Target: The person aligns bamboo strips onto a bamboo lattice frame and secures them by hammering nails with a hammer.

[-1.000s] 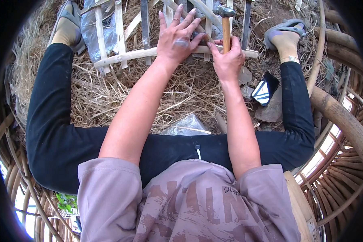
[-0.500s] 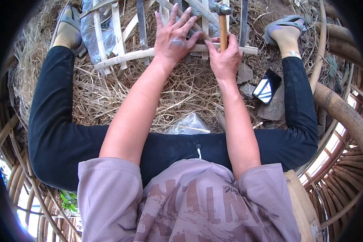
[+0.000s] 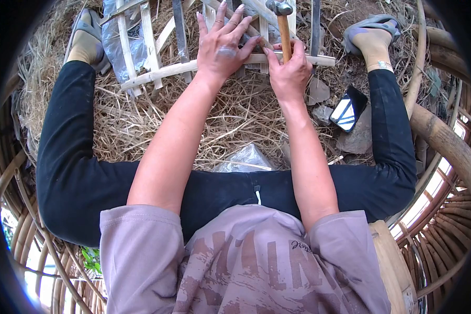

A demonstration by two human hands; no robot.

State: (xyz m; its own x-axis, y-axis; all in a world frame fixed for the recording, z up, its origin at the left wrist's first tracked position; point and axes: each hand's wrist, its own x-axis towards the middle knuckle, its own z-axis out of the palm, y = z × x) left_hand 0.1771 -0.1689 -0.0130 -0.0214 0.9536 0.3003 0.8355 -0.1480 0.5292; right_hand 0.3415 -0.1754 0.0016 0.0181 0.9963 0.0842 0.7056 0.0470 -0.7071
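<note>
- The left hand (image 3: 219,53) lies back-up over a lattice of wooden slats (image 3: 150,44), its fingers spread wide and its thumb pointing toward the other hand; a pale smear marks its back.
- The right hand (image 3: 290,76) is closed round the lower handle of a hammer (image 3: 284,37), which stands roughly upright in the view with its metal head at the far end.
- The two thumb tips are near each other over the lattice; whether they pinch something small between them, I cannot tell.
- The lattice is on the straw-covered ground (image 3: 235,125) between the person's feet; a pale crosspiece (image 3: 165,74) runs along its near edge, passing beneath the left hand.
- Two dark slats stand out among the paler ones, one left of the left hand, one right of the hammer.
- Crumpled clear plastic (image 3: 112,39) shows under the lattice's left side.
- A phone (image 3: 349,109) with a reflecting screen rests near the right foot (image 3: 373,44), beside some stones (image 3: 357,137).
</note>
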